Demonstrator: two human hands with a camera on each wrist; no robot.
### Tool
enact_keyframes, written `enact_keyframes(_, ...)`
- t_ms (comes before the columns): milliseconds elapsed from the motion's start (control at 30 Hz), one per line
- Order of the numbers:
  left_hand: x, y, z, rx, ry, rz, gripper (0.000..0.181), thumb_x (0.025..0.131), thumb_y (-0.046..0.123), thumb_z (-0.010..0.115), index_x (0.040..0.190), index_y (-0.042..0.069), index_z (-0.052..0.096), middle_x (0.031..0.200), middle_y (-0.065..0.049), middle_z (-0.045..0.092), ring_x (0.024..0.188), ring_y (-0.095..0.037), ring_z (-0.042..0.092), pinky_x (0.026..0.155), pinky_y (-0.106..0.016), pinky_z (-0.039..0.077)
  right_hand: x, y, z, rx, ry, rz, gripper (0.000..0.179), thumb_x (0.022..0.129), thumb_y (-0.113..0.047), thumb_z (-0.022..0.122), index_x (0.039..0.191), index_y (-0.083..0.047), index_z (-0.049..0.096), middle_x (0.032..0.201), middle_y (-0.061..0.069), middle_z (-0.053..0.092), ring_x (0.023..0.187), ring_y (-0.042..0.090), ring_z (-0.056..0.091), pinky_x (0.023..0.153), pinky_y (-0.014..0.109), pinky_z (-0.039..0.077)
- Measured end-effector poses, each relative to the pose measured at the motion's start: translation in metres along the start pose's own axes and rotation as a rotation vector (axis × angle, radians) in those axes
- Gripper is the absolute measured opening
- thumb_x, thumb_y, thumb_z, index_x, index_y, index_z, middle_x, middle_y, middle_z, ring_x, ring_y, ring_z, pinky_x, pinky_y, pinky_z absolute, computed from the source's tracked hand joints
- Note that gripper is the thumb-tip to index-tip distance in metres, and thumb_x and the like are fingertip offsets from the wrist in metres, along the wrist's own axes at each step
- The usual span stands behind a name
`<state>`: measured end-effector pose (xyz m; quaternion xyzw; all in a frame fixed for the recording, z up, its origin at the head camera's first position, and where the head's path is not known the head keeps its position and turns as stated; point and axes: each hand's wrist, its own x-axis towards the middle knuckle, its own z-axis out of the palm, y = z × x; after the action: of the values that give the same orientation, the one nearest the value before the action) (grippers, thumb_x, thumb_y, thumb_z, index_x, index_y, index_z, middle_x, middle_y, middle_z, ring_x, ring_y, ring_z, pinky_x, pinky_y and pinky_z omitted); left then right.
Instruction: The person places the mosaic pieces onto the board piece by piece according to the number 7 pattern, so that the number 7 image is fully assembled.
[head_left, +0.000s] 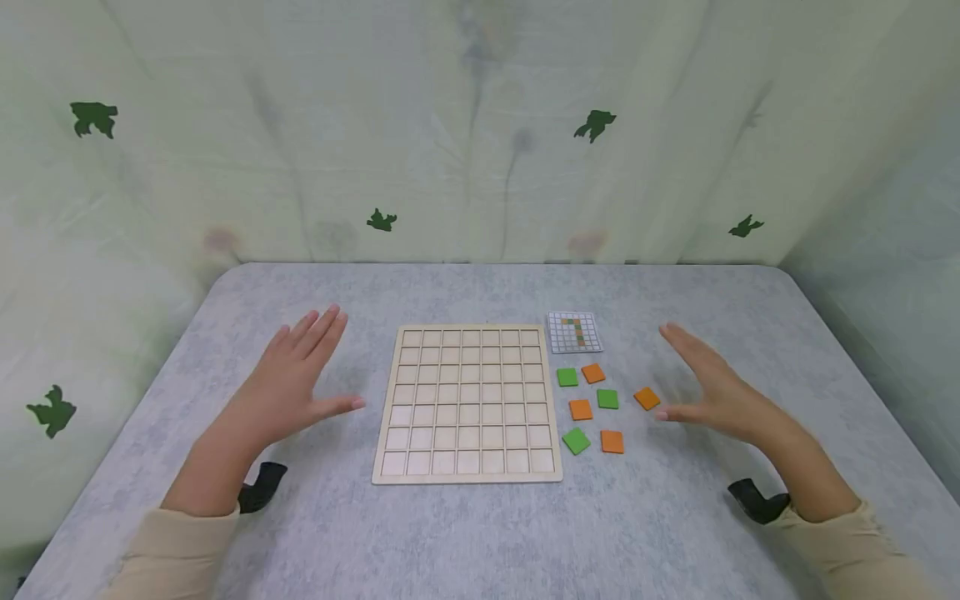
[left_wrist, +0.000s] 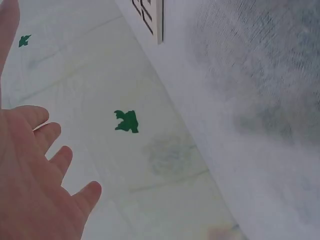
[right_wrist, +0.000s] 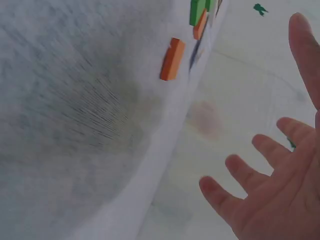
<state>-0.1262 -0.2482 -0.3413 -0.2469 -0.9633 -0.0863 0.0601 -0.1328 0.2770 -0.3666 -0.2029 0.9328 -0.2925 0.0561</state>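
A pale wooden board (head_left: 470,404) with a grid of square recesses lies mid-table. My left hand (head_left: 288,383) is held to its left, fingers extended and thumb apart, holding nothing; its spread fingers (left_wrist: 50,135) also show in the left wrist view. To the right of the board lie three green tiles (head_left: 607,399) and several orange tiles (head_left: 612,442). My right hand (head_left: 720,392) is beyond them, fingers straight and nothing in it. Its thumb appears close to the outermost orange tile (head_left: 647,398); the head view cannot settle whether they touch. A pattern card (head_left: 574,332) with orange and green squares lies behind the tiles.
The grey mottled table (head_left: 480,542) ends at a back edge against a pale curtain (head_left: 420,125) with dark green bird-like shapes (head_left: 595,125). Black wrist mounts (head_left: 262,487) sit at both wrists, below beige sleeves (head_left: 176,550).
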Motion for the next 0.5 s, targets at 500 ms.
enact_keyframes(500,0.011,0.005,0.052,-0.546,-0.137,-0.121,0.097,0.077,0.046,0.067,0.145,0.007,0.009,0.148,-0.013,0.01,0.133,-0.032,0.009,0.102,-0.052,0.015,0.004,0.022,0.028,0.108,-0.135,0.036,0.049,0.078,-0.012,0.071,0.122,-0.001,0.053,0.117,0.012,0.054,0.101,0.027,0.05,0.087,0.045,0.039)
